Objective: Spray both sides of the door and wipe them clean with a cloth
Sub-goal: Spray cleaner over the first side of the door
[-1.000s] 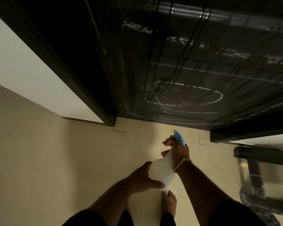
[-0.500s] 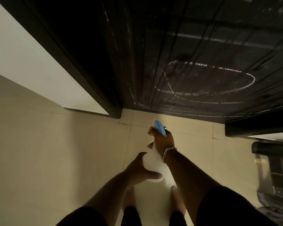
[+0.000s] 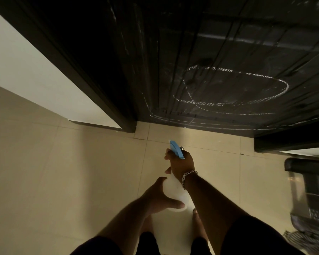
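Note:
A dark panelled door (image 3: 228, 57) fills the upper half of the view, marked with white chalk loops and streaks near its bottom. Below it I hold a white spray bottle (image 3: 173, 196) with a blue trigger head (image 3: 176, 149) pointing toward the door's lower edge. My right hand (image 3: 181, 165) grips the bottle's neck at the trigger. My left hand (image 3: 159, 197) cups the bottle's body from the left, thumb across its base. No cloth is visible.
Beige floor tiles (image 3: 63, 181) spread left and below. A dark door frame (image 3: 85, 76) and white wall (image 3: 26, 67) run along the left. A dark piece of furniture (image 3: 309, 181) stands at the right edge. My bare feet are under the bottle.
The view has tipped so the door's chalk loop sits further right and the door's bottom edge lower. Both hands keep the same hold on the bottle, shifted left in the view.

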